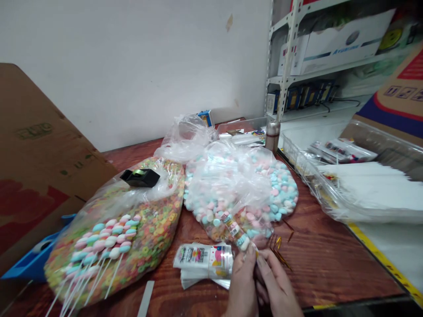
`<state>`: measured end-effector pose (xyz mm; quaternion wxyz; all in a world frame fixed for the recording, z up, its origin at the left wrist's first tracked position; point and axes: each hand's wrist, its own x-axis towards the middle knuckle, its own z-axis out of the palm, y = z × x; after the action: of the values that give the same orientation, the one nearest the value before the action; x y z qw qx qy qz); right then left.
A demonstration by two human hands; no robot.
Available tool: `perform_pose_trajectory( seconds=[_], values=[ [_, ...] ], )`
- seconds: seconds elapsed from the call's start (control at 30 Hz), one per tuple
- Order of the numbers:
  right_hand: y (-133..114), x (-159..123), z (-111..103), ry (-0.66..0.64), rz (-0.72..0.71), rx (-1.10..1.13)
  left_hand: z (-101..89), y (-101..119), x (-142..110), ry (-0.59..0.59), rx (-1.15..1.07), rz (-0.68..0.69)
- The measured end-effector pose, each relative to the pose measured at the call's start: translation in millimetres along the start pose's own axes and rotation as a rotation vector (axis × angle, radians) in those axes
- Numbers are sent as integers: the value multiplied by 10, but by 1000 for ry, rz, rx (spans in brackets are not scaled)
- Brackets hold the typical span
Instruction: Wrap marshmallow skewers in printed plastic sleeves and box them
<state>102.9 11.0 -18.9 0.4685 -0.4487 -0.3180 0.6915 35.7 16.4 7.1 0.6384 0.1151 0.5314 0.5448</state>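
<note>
Just right of centre at the front, my left hand (243,284) pinches the gathered end of a small printed clear bag of candy (235,230). Marshmallows and orange-yellow pieces show inside it. My right hand (276,284) is closed at that same end, fingertips against the left ones; a tiny yellowish bit shows there, too small to name. Beside the right hand lie gold twist ties (280,255). To the left is a banded stack of flat printed bags (205,262). Behind the held bag rests a large clear bag of pastel marshmallows (280,189).
A large bag of ring candies (158,229) carries marshmallow sticks (109,240) and a black tape dispenser (140,177). A blue tape dispenser (36,257) and cardboard box (42,145) stand left. Right are a clear plastic tray (310,185) and a metal bottle (272,136).
</note>
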Motion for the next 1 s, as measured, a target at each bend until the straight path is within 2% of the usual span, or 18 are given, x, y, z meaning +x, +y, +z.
perform_pose_trajectory(
  seconds=[0.1,0.17,0.23,0.27,0.3,0.4,0.43,0.47,0.57,0.63,0.77,0.83,0.9,0.93,1.0],
  values=[
    [-53,37,-2,-77,193,243,-61,5,0,-150,-30,-28],
    [-97,49,-21,-174,282,348,-95,52,-12,-243,-86,-6],
    [-114,43,-39,-262,347,355,-114,107,-17,-264,-92,30],
    [-109,34,-45,-265,339,303,-118,128,-13,-250,-81,47],
    [-97,23,-48,-227,280,215,-120,142,-5,-229,-64,62],
    [-56,-11,-49,4,-67,-115,-122,153,27,-158,20,107],
    [-52,-18,-48,27,-120,-145,-122,155,32,-163,39,105],
    [-55,-22,-49,2,-105,-117,-123,160,32,-184,39,85],
    [-99,-19,-50,-192,134,115,-129,196,1,-303,-46,-36],
    [-129,-15,-42,-304,246,195,-138,223,-29,-354,-75,-100],
    [-165,-11,-29,-417,288,152,-151,250,-61,-294,-29,-119],
    [-205,-14,-76,-404,253,80,-154,284,-55,-225,-34,-86],
    [-268,-19,-194,-331,119,-98,-168,364,-37,-135,-41,-4],
    [-302,-19,-280,-257,12,-267,-182,418,-25,-82,-40,44],
    [-349,-9,-482,-48,-248,-771,-228,528,1,18,-31,110]
  ],
)
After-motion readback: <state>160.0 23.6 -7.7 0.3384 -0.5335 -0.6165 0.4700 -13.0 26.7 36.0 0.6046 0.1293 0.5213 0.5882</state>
